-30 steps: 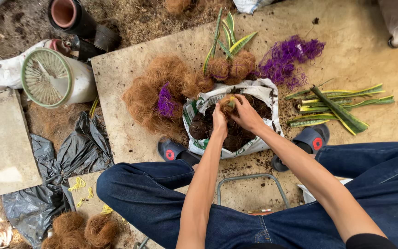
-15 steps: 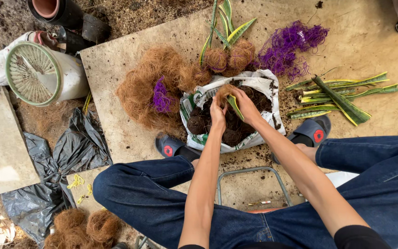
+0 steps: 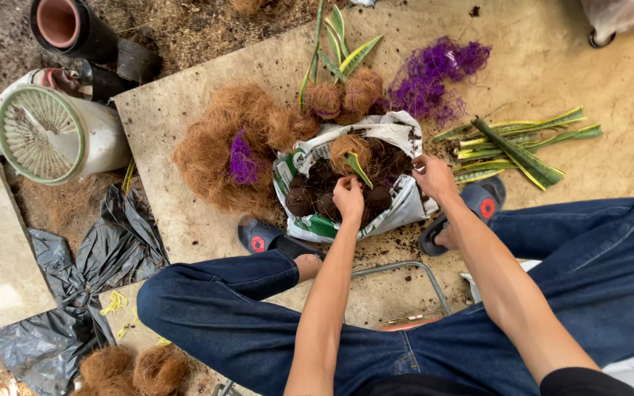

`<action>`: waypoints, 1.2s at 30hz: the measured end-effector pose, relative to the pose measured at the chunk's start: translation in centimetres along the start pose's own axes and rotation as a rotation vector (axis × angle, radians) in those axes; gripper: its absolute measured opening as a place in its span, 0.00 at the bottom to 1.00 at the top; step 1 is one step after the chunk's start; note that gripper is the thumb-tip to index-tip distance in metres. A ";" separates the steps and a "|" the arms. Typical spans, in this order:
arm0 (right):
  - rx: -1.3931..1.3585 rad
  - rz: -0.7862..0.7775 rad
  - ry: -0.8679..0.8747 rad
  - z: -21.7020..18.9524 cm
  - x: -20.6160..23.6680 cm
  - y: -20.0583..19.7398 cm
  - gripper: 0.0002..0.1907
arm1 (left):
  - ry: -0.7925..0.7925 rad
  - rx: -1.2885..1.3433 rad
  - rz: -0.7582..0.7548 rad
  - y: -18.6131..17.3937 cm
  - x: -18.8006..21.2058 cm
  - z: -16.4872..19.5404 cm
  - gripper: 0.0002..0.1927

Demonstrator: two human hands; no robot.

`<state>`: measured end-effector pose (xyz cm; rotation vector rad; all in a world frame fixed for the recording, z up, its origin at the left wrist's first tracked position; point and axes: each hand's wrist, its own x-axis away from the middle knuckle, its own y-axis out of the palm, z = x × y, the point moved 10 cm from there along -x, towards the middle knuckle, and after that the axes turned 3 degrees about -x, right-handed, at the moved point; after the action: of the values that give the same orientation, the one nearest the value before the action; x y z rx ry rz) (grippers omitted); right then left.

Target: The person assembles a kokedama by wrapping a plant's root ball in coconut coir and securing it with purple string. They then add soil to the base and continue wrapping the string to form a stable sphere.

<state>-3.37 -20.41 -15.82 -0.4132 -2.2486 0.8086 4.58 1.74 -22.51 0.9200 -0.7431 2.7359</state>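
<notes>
From the head camera, the left hand point(image 3: 348, 196) is closed around a green leaf cutting point(image 3: 358, 168) over the open white soil bag point(image 3: 398, 211) between the feet, while the right hand point(image 3: 434, 176) pinches the bag's right rim. Three fibre-wrapped plants point(image 3: 343, 99) lie beyond the bag, beside one purple netting heap point(image 3: 434, 77), with loose cuttings point(image 3: 522, 143) at right.

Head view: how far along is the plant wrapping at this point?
Done: three fibre-wrapped plants lie above the soil bag. In hand: the left hand holds a fibre ball with a leaf cutting over the bag, while the right hand grips the bag's rim. Left: several bare cuttings to the right, a loose fibre pile and purple netting unused.
</notes>
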 end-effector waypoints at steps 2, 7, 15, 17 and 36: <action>-0.010 -0.009 0.023 0.9 0.1 0.3 0.15 | 0.183 -0.129 -0.070 1.0 1.2 1.9 0.10; 0.080 -0.058 -0.046 -0.2 0.7 1.2 0.15 | 0.293 -0.242 -0.200 3.6 2.9 3.5 0.09; 0.038 -0.125 -0.032 -1.6 0.9 2.8 0.16 | 0.379 -0.371 -0.365 5.4 4.2 1.6 0.12; 0.066 -0.177 -0.064 -1.6 0.8 3.8 0.16 | 0.385 -0.349 -0.372 5.2 4.2 1.4 0.13; 0.101 -0.394 -0.288 -15.6 2.9 11.2 0.17 | 0.290 -0.464 0.744 -17.2 -1.3 9.0 0.34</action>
<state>6.30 -3.83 -13.01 0.2051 -2.4258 0.8028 15.45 12.05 -10.17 0.1406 -1.8368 2.9154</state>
